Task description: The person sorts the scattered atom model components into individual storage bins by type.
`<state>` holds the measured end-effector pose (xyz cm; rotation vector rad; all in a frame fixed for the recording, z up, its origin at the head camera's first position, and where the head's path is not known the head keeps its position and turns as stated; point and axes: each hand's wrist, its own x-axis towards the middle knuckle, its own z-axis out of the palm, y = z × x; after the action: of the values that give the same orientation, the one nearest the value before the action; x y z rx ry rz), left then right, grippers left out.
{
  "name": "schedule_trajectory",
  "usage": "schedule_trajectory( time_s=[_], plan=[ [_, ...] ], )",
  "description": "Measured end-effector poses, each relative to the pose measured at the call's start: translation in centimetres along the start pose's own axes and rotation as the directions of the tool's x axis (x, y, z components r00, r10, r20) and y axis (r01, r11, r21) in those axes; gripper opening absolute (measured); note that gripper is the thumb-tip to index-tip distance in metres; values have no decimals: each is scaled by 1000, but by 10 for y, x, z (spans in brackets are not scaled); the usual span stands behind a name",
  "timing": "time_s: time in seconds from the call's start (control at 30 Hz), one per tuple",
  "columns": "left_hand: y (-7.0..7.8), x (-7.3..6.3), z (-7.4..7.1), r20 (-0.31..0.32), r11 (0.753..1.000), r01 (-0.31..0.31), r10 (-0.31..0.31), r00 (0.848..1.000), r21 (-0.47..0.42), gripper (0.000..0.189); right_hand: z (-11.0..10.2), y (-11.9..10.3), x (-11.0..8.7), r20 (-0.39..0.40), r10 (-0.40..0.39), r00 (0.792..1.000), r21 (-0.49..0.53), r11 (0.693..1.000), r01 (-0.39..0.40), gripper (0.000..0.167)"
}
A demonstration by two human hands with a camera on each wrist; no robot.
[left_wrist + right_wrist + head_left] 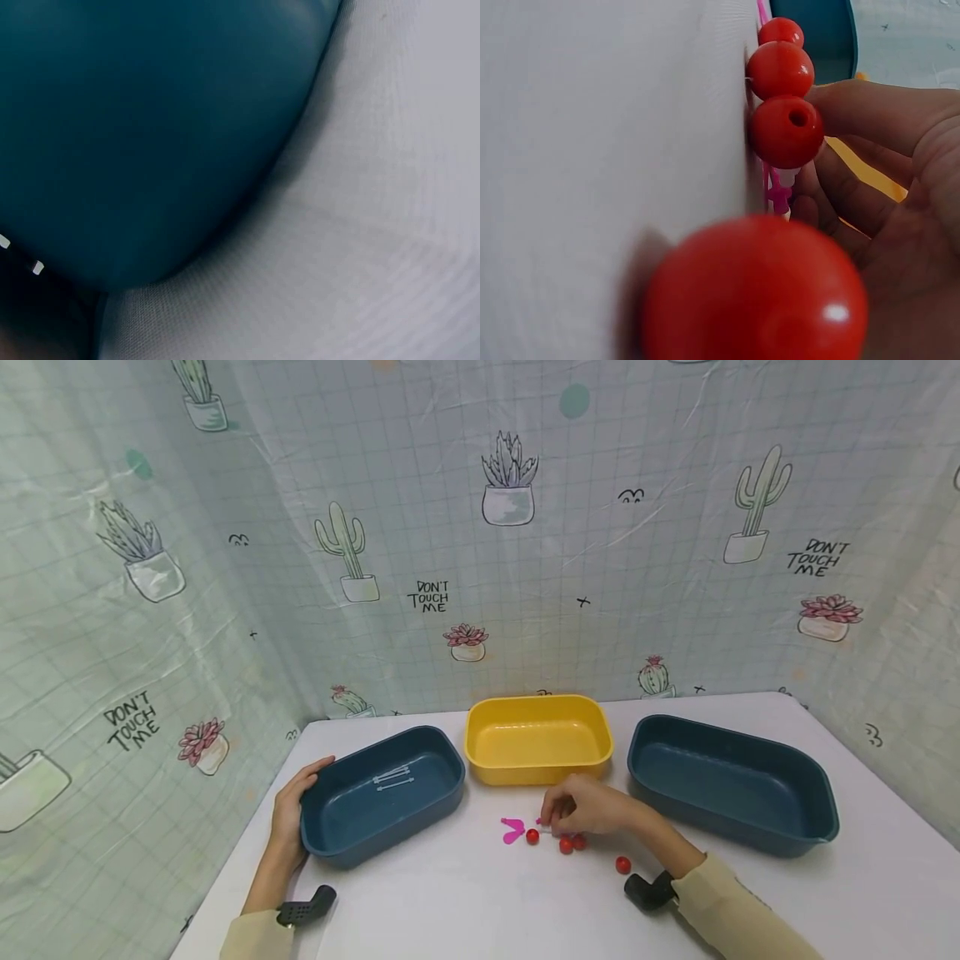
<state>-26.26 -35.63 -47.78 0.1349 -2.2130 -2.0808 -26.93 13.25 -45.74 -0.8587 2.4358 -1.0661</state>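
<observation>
1. Beads are the work in hand: the right hand (581, 808) is down on the bench (450, 902) among the red beads (566, 845), its fingers curled round a small pink piece (778, 196). It seems to be picking that piece up from the loose lot.
2. Hands: the left hand (288, 810) rests against the near left corner of the left blue tray (382, 793), fingers relaxed along its rim, holding nothing. The right hand pinches, fingertips close together, just in front of the yellow tray (536, 739).
3. Judged step: a sort of small parts into trays, early on, since most of the lot lies on the bench.
4. Next move, as I judge it: a firm pinch and a straight lift, without nudging the beads, which roll easily. The left hand's steadying of the blue tray suggests that tray as a likely target, but I cannot be sure.
5. Count of trays: three. Two are blue, with the right blue tray (731, 785) well apart from the hand, and one yellow sits between them.
6. Count of beads: four red ones, all on the bench beside the right hand, one (622, 864) a little apart nearer the person.
7. Count of pink pieces: a pink shape (513, 831) lies left of the beads, plus the piece under the fingers; further ones may be hidden.
8. White sticks (393, 777) lie in the left blue tray, three or so, too thin to count surely.
</observation>
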Motion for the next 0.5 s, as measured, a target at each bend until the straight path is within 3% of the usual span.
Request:
schedule_trajectory(
  time_s=[0.5],
  plan=[
    [0, 1, 0, 11, 1000, 4, -4, 1000, -14, 50, -8, 5, -1, 11, -85, 996, 90, 992, 84, 11]
  ],
)
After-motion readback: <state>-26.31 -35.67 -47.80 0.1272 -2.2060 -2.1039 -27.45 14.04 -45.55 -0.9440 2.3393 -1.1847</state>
